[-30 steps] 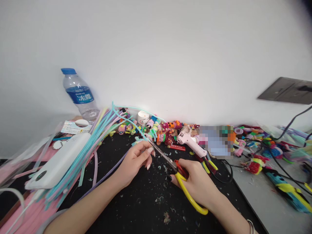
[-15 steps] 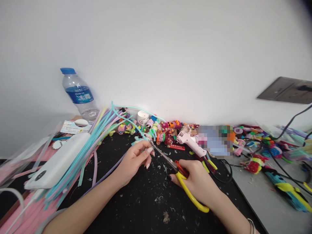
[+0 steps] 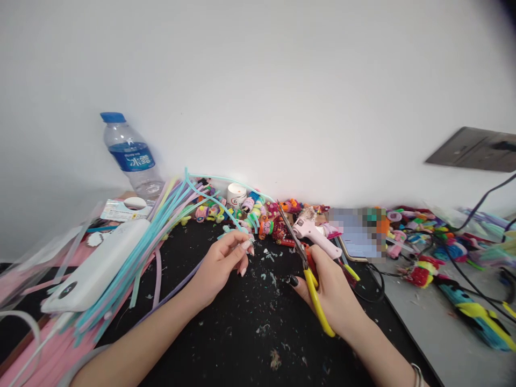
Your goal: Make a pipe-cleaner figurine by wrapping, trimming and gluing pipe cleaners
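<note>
My left hand [image 3: 228, 258] is closed in a pinch on the end of a light-blue pipe cleaner [image 3: 220, 203], which arcs up and left toward the bundle of pastel pipe cleaners [image 3: 133, 258]. My right hand [image 3: 328, 287] grips the scissors [image 3: 310, 285] by their yellow and red handles. The blades are together, pointing up and away, to the right of my left hand and apart from the pipe cleaner. Beyond the blades lies a pink glue gun [image 3: 316, 236]. Small fluff scraps [image 3: 268, 255] dot the black mat [image 3: 234, 333] between my hands.
A water bottle [image 3: 131, 156] leans against the wall at left, above a white power bank or phone [image 3: 99, 266]. Small colourful pipe-cleaner figures [image 3: 266, 226] line the wall. A phone [image 3: 355, 236], cables [image 3: 467, 269] and more pipe-cleaner pieces [image 3: 423, 269] occupy the right.
The scissors have swung away from my left fingertips, rightward, and now point more upright with their blades together. My left hand has barely moved.
</note>
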The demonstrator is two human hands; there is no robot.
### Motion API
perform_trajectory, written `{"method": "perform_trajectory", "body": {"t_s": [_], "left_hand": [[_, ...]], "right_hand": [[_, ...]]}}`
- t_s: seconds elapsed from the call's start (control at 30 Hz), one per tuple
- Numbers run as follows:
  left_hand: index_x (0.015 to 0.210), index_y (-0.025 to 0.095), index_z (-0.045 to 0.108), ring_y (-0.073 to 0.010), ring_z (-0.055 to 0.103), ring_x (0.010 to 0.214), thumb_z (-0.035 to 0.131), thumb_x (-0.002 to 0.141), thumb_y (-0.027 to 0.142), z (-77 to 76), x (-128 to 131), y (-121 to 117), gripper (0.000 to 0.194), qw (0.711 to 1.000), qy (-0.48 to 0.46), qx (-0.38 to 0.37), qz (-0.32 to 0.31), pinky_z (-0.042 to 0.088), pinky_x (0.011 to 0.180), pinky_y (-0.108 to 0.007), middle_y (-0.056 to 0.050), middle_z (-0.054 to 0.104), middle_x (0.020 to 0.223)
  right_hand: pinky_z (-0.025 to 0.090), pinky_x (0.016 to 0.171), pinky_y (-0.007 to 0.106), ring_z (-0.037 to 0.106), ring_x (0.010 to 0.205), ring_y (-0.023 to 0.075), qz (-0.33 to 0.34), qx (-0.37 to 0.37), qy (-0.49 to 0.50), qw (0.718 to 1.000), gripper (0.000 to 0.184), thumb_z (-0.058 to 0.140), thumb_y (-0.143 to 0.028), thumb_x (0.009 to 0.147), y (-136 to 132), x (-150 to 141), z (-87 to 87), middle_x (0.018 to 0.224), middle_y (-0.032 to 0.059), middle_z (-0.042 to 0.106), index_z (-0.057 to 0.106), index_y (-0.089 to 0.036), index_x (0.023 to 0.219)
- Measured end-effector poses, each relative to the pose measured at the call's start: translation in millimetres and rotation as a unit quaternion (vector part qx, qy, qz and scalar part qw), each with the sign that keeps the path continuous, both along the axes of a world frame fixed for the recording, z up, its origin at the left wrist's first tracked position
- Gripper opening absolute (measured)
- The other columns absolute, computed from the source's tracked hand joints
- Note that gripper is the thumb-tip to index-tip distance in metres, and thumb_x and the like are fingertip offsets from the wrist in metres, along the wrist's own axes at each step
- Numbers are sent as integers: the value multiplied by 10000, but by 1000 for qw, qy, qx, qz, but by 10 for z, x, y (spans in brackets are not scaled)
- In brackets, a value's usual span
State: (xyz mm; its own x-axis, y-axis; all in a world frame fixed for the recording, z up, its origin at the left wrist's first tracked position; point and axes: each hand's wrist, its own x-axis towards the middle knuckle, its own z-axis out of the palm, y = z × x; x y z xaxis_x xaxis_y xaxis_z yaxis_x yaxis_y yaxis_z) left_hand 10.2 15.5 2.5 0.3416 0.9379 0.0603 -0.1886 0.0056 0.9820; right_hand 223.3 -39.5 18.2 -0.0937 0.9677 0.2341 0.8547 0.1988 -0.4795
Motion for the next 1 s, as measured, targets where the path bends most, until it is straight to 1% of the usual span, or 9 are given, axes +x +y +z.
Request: {"method": "perform_trajectory", "body": {"t_s": [0.17, 0.27, 0.4, 0.53, 0.7, 1.0], "left_hand": [[841, 153, 527, -37, 438, 449, 513, 858, 324, 4, -11, 3, 172, 998, 44, 41, 4, 335, 482, -211, 26, 531, 742], [827, 152, 524, -45, 451, 456, 499, 864, 323, 4, -14, 4, 177, 997, 59, 55, 4, 350, 494, -213, 32, 524, 714], [808, 154, 519, -52, 439, 450, 483, 874, 320, -4, -18, 21, 181, 995, 77, 62, 5, 341, 497, -211, 52, 495, 624], [797, 157, 530, -62, 437, 458, 464, 886, 324, -21, -37, 46, 200, 993, 93, 77, -3, 338, 515, -214, 59, 475, 558], [803, 160, 533, -55, 440, 467, 462, 891, 311, -44, -64, 48, 188, 992, 97, 79, -13, 341, 520, -211, 54, 492, 611], [787, 164, 523, -65, 443, 479, 470, 890, 299, -39, -77, 53, 178, 991, 107, 79, -24, 350, 533, -211, 60, 474, 574]], "right_hand": [[274, 526, 236, 374, 601, 135, 19, -50, -7, 999, 300, 534, -389, 769, 31, 0, 0, 682, -23, 438, 300, -220, 685], [254, 522, 234, 375, 588, 128, 25, -82, -40, 995, 336, 571, -378, 744, 38, -10, 36, 653, -29, 453, 297, -214, 642], [219, 506, 233, 367, 558, 115, 27, -110, -80, 990, 364, 619, -364, 702, 30, -49, 64, 635, -38, 473, 304, -205, 616], [201, 503, 233, 375, 560, 113, 29, -115, -95, 988, 367, 634, -358, 691, 34, -66, 65, 631, -41, 481, 313, -201, 609], [191, 501, 231, 376, 554, 108, 33, -119, -99, 987, 371, 639, -367, 690, 42, -39, 57, 623, -43, 482, 321, -197, 601], [186, 505, 231, 374, 548, 105, 38, -119, -104, 987, 383, 638, -391, 698, 51, -30, 66, 610, -42, 474, 326, -194, 593]]}}
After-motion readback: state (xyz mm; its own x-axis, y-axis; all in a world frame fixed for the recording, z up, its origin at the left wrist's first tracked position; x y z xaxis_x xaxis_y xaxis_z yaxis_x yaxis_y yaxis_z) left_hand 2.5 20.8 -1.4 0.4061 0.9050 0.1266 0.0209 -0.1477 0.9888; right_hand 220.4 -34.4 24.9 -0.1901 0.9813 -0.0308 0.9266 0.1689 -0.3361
